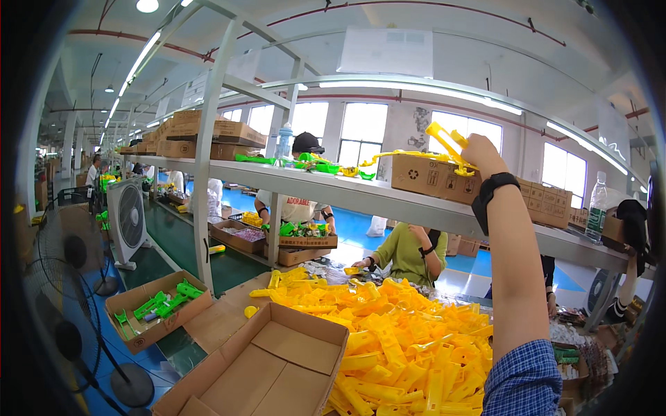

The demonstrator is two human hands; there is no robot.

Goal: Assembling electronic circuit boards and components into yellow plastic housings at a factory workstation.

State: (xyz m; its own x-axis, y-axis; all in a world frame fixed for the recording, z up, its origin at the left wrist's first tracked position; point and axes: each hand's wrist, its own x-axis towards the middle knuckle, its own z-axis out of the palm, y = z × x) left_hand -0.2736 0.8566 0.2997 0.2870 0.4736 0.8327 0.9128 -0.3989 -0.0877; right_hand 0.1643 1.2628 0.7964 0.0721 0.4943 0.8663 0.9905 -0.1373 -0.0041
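My right hand (483, 154) is raised to the shelf, its fingers closed on yellow plastic parts (445, 136) that stick out to the left. It is just above a cardboard box (430, 177) on the shelf, with more yellow pieces (409, 155) lying along the box top. Its fingertips are partly hidden behind the hand. A black band (494, 191) circles my wrist. Below spreads a large heap of yellow plastic parts (395, 333). An open cardboard box (288, 360) with a bare bottom stands left of the heap. My left hand is out of view.
The grey metal shelf (333, 182) runs across above the bench and carries green parts (305, 163) and a water bottle (596, 208). At left are a box of green parts (159, 305) and a fan (127, 220). Across the bench sits a person in green (409, 253).
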